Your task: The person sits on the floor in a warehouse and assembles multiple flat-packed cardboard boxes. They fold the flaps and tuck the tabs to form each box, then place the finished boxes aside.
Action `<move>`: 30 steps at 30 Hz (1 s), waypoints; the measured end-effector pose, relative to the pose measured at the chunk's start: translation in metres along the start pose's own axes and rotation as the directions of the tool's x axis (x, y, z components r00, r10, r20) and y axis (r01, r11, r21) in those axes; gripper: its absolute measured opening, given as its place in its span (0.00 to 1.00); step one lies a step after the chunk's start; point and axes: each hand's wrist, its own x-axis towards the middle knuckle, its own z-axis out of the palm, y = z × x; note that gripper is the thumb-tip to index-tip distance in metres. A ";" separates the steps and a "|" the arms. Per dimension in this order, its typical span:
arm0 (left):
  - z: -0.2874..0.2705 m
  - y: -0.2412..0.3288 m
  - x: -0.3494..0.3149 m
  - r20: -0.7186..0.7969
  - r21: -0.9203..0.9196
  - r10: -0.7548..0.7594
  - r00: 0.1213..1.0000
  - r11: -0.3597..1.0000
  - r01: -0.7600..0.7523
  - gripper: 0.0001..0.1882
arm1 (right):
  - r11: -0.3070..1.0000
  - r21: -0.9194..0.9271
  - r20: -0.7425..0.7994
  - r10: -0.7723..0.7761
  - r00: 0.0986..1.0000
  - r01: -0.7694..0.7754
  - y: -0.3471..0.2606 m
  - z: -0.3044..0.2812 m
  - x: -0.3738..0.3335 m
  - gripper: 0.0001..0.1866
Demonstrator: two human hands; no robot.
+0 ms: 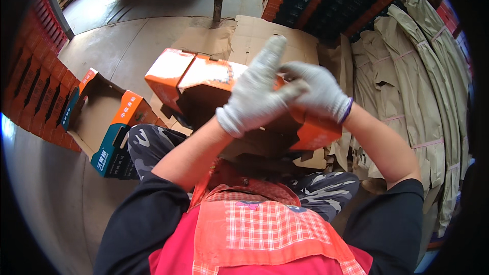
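Observation:
Both my hands wear whitish knit gloves and meet above an orange cardboard box (pixel 170 91) between my knees. My left hand (pixel 257 86) is raised, its fingers stretched out and its thumb pointing toward the right hand. Beside it, my right hand (pixel 323 89) has its fingers curled toward the left one. Whatever the right fingertips hold, if anything, is hidden behind the left hand. The box stands with its dark inside partly visible; my hands and forearms cover its middle.
An open orange and teal box (pixel 109 122) lies by my left knee. Stacked orange boxes (pixel 38 97) rise at the far left. Flat cardboard (pixel 275 28) covers the floor ahead. Tied bundles of brown paper-like sheets (pixel 407 81) stand on the right, with dark and orange stacks (pixel 331 0) behind.

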 end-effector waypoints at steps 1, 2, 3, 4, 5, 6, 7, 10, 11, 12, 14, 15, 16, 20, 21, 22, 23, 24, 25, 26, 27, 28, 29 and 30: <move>-0.007 -0.006 -0.001 -0.046 -0.292 -0.034 0.998 0.956 0.019 0.39 | 0.988 -0.147 0.070 -0.042 0.997 0.052 -0.010 0.003 0.000 0.23; -0.013 -0.010 -0.004 -0.056 -0.557 -0.082 0.995 0.829 0.037 0.33 | 0.952 -0.260 0.186 -0.117 0.976 0.164 -0.019 0.007 -0.001 0.28; -0.025 -0.013 -0.014 -0.045 -0.429 -0.074 0.996 0.902 0.048 0.29 | 0.974 -0.226 0.177 0.015 0.984 0.025 -0.022 0.007 0.003 0.29; -0.038 -0.016 -0.024 -0.029 -0.287 0.024 0.999 0.957 -0.032 0.24 | 0.985 -0.168 0.088 0.055 0.995 -0.039 -0.022 0.005 0.004 0.30; -0.052 -0.016 -0.038 0.003 0.126 0.131 0.991 0.983 -0.130 0.21 | 0.991 -0.132 0.027 0.005 1.000 -0.001 -0.015 -0.003 0.007 0.31; -0.064 -0.014 -0.054 0.086 0.222 0.207 0.975 0.950 -0.221 0.21 | 0.993 -0.120 -0.058 0.013 0.998 -0.020 -0.002 -0.013 0.008 0.32; -0.077 -0.010 -0.071 0.244 0.264 0.178 0.953 0.934 -0.242 0.31 | 0.999 -0.021 -0.125 0.039 0.991 -0.042 0.015 -0.021 0.007 0.32; -0.090 0.010 -0.117 0.466 0.431 0.006 0.885 0.872 -0.232 0.66 | 0.789 0.485 0.060 0.399 0.915 -0.376 0.093 -0.052 -0.019 0.26; -0.092 0.016 -0.123 0.426 0.462 0.067 0.902 0.842 -0.280 0.67 | 0.577 0.735 0.129 0.398 0.908 -0.357 0.118 -0.043 -0.038 0.20; -0.089 0.021 -0.124 0.402 0.474 0.186 0.896 0.796 -0.377 0.68 | 0.155 0.902 0.306 0.429 0.850 -0.403 0.143 -0.033 -0.057 0.15; -0.074 0.030 -0.115 0.273 0.508 0.193 0.942 0.803 -0.312 0.64 | -0.130 0.877 0.447 0.575 0.685 -0.463 0.180 0.022 -0.105 0.18; -0.062 0.030 -0.101 0.307 0.487 0.154 0.939 0.823 -0.294 0.63 | -0.089 0.862 0.435 0.637 0.636 -0.500 0.192 0.064 -0.127 0.19; -0.047 0.030 -0.086 0.301 0.445 0.143 0.943 0.853 -0.271 0.62 | 0.021 0.673 0.433 0.799 0.417 -0.740 0.201 0.105 -0.140 0.17; 0.032 0.040 -0.052 0.468 0.318 0.305 0.830 0.818 -0.479 0.43 | 0.621 0.332 0.162 0.704 0.691 -0.710 0.213 0.125 -0.148 0.14; 0.049 0.041 -0.045 0.445 0.276 0.346 0.826 0.824 -0.495 0.42 | 0.693 0.408 -0.081 0.676 0.733 -0.594 0.201 0.109 -0.141 0.14; 0.065 0.040 -0.038 0.416 0.243 0.391 0.821 0.822 -0.515 0.42 | 0.729 0.509 -0.272 0.640 0.718 -0.458 0.188 0.073 -0.140 0.13; 0.079 0.039 -0.032 0.360 0.181 0.452 0.816 0.825 -0.536 0.42 | 0.770 0.584 -0.474 0.582 0.661 -0.259 0.171 0.034 -0.136 0.12; 0.091 0.038 -0.030 0.303 0.146 0.486 0.820 0.827 -0.543 0.42 | 0.808 0.589 -0.645 0.457 0.613 0.017 0.143 0.007 -0.143 0.13; 0.101 0.036 -0.028 0.270 0.106 0.522 0.809 0.819 -0.564 0.46 | 0.844 0.521 -0.724 0.359 0.589 0.125 0.117 -0.016 -0.143 0.15; 0.109 0.033 -0.027 0.237 0.080 0.555 0.797 0.807 -0.586 0.49 | 0.867 0.488 -0.741 0.351 0.572 0.101 0.089 -0.028 -0.145 0.13; 0.116 0.029 -0.029 0.164 0.038 0.575 0.801 0.808 -0.588 0.53 | 0.816 0.571 -0.649 0.382 0.658 0.090 0.062 -0.028 -0.144 0.12; 0.122 0.026 -0.032 0.088 -0.001 0.593 0.801 0.804 -0.595 0.57 | 0.759 0.645 -0.511 0.340 0.789 0.091 0.042 -0.030 -0.141 0.12; 0.127 0.023 -0.036 0.038 -0.032 0.580 0.814 0.815 -0.579 0.61 | 0.918 0.393 -0.452 0.248 0.857 -0.059 0.027 -0.036 -0.137 0.15; 0.130 0.020 -0.042 -0.007 0.016 0.519 0.855 0.855 -0.519 0.64 | 0.984 0.098 -0.328 0.174 0.929 -0.150 0.015 -0.042 -0.133 0.18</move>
